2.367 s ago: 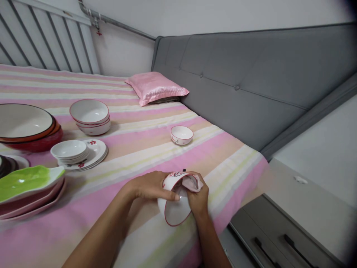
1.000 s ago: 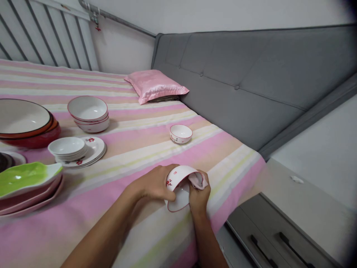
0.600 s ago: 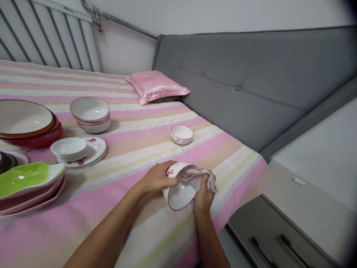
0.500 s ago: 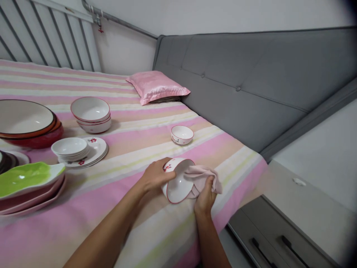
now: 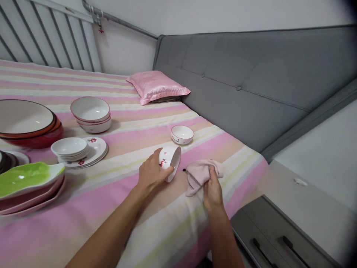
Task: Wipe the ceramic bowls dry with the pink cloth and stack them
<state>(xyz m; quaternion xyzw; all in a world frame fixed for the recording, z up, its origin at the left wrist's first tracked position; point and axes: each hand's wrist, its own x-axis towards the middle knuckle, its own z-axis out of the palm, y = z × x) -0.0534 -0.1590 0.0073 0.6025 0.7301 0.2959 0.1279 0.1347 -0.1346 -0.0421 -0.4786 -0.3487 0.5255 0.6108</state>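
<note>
Tilted on its side, a white bowl (image 5: pixel 166 159) with a red rim and red flowers is gripped by my left hand (image 5: pixel 153 172), thumb over the rim. Its opening faces right. My right hand (image 5: pixel 213 190) is closed on a pale pink cloth (image 5: pixel 198 175), which hangs to the right of the bowl and apart from it. A small dark spot shows at the cloth's left edge; what it is I cannot tell. Just beyond, a second red-rimmed bowl (image 5: pixel 182 135) stands upright on the striped bedspread (image 5: pixel 134 216).
To the left stand stacked bowls (image 5: pixel 93 128), small white dishes (image 5: pixel 69 148) on flowered plates (image 5: pixel 99 152), large red and orange bowls (image 5: pixel 41 139) and a green leaf-shaped dish (image 5: pixel 25 178). A pink pillow (image 5: pixel 158 85) lies by the grey headboard (image 5: pixel 256 70). At right is a drawer cabinet (image 5: pixel 279 227).
The cloth has come out of the bowl, as my right hand moved right with it. My left hand has turned the bowl and shifted it slightly left and up.
</note>
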